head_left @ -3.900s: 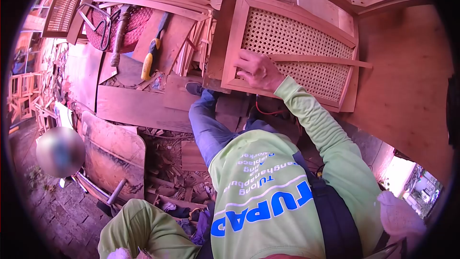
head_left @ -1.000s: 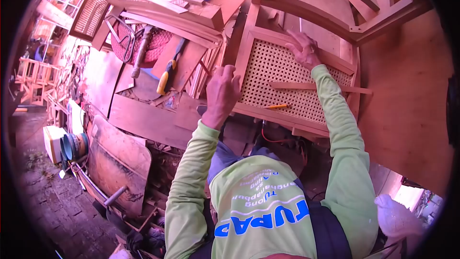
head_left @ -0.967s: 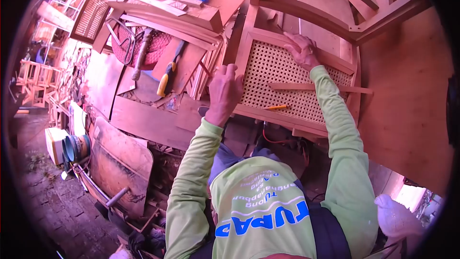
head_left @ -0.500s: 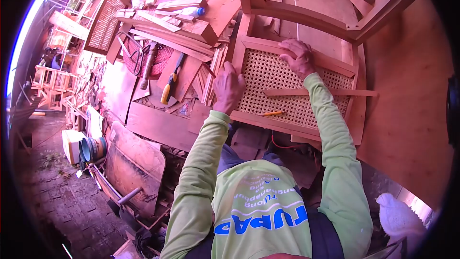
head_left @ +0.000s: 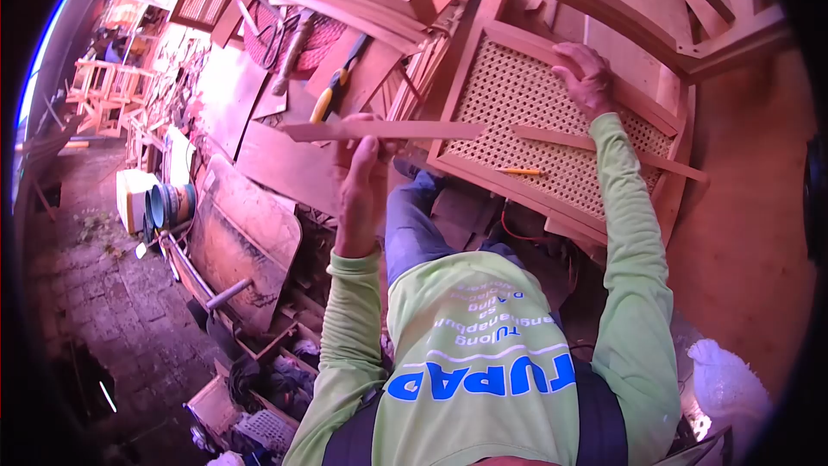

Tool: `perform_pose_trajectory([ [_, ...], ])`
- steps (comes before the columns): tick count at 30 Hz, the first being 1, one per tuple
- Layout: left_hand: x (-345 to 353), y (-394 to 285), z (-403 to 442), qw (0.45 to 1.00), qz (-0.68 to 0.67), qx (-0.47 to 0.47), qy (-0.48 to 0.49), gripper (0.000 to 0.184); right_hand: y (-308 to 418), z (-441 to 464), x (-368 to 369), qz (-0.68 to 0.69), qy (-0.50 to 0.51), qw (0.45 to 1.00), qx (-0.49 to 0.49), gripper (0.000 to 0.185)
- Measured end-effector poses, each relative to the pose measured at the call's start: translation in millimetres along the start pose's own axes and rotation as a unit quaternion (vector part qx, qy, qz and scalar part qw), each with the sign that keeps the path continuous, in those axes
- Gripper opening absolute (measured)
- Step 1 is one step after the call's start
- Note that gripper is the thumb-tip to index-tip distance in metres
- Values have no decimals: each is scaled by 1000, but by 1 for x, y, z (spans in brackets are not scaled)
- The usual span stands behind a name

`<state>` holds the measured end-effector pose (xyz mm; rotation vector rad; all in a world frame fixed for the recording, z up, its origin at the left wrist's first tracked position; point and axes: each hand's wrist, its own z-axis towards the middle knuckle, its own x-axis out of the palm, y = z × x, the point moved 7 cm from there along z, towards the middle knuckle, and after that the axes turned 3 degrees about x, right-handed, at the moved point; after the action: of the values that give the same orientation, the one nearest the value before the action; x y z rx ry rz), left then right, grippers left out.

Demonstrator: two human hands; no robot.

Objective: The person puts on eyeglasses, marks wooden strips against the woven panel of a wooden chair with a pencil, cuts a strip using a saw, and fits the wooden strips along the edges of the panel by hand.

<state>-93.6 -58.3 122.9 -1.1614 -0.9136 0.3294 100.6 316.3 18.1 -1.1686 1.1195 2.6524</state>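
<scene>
The hands are well apart. The left hand (head_left: 360, 185) is closed around a wooden strip (head_left: 397, 130), whose right tip shows against the cane panel (head_left: 509, 91). The right hand (head_left: 586, 78) rests on the panel's far wooden rail; whether it grips the rail cannot be told. A second strip (head_left: 556, 137) slants across the weave, passing under the right sleeve (head_left: 625, 181) and beyond the panel's right edge. A yellow pencil (head_left: 522, 172) lies near the panel's near rail.

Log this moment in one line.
Left hand: holding wooden strip | Right hand: on framed cane panel | Second strip, pencil: on panel
</scene>
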Motion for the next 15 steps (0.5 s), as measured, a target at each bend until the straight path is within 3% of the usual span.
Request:
perform_pose_trajectory([
  [3,-33,24,-50,989,-126,-71,-26,36,2,2,2,12,9,1000,-20,42],
  [7,-46,52,-88,980,-167,-88,-59,38,-5,4,6,37,45,998,-21,42],
  [12,-46,73,-105,973,-196,-106,-60,37,-21,6,9,69,121,989,53,44],
  [15,-44,77,-108,975,-185,-111,-53,37,18,7,-15,-35,20,997,-60,43],
])
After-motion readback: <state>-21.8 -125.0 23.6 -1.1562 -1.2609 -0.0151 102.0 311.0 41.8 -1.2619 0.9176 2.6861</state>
